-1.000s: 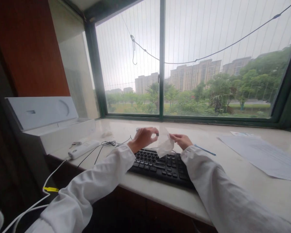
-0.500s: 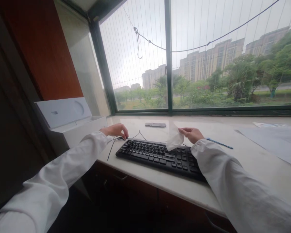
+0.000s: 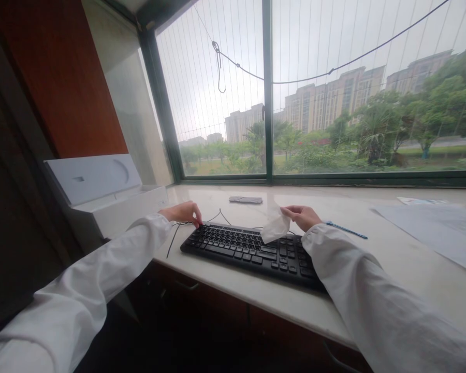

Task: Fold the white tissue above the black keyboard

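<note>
A black keyboard (image 3: pixel 252 252) lies on the pale stone windowsill (image 3: pixel 373 280). My left hand (image 3: pixel 182 213) rests at the keyboard's far left corner, fingers curled down beside a tangle of thin black cable (image 3: pixel 178 228); what they pinch is hidden. My right hand (image 3: pixel 303 216) hovers over the keyboard's far right part and grips a crumpled white tissue (image 3: pixel 275 228) that hangs down onto the keys. Both arms wear white sleeves.
A small flat silver object (image 3: pixel 246 199) lies behind the keyboard near the window. A blue pen (image 3: pixel 345 230) and sheets of paper (image 3: pixel 438 233) lie to the right. An open white box (image 3: pixel 104 197) stands at the left end. Window bars rise behind.
My left hand left the tissue, dropped to the keyboard's far left corner by the cable and stays there. My right hand keeps the tissue, slightly lower over the keys. The view shifted.
</note>
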`<state>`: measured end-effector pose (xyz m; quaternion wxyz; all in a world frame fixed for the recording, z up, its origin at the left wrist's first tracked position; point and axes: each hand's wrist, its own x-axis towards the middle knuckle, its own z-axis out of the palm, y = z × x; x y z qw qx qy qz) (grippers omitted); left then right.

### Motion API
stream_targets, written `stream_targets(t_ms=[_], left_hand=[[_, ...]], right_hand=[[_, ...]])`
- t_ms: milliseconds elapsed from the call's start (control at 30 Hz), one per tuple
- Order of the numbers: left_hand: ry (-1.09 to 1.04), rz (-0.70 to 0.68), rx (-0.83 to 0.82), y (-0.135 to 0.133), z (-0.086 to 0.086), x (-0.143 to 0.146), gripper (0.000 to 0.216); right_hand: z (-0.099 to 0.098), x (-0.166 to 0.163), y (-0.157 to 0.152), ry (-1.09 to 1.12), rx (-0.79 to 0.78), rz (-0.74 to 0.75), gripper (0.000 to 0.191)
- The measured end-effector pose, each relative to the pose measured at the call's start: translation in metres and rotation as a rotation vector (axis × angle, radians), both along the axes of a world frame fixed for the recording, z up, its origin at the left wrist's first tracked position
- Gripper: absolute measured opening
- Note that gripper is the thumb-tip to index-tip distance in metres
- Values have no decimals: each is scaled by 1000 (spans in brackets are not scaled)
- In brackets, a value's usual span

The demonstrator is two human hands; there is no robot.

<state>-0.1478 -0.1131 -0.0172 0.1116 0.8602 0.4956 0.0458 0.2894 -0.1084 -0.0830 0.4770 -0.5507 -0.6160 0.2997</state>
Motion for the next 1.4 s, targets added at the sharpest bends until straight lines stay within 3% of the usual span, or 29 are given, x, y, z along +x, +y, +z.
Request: stream_targets(t_ms=[1100,1333,1400], left_hand=[[74,-19,-55,-7,8,10,23],[37,256,-171,6,-8,0,44],[-1,265,-193,14,-13,-3,51]], right_hand=[[2,0,-2,-57,-24,26,43],[3,-1,-4,-41,-14,22,38],[2,-1,-4,-30,-14,24,37]])
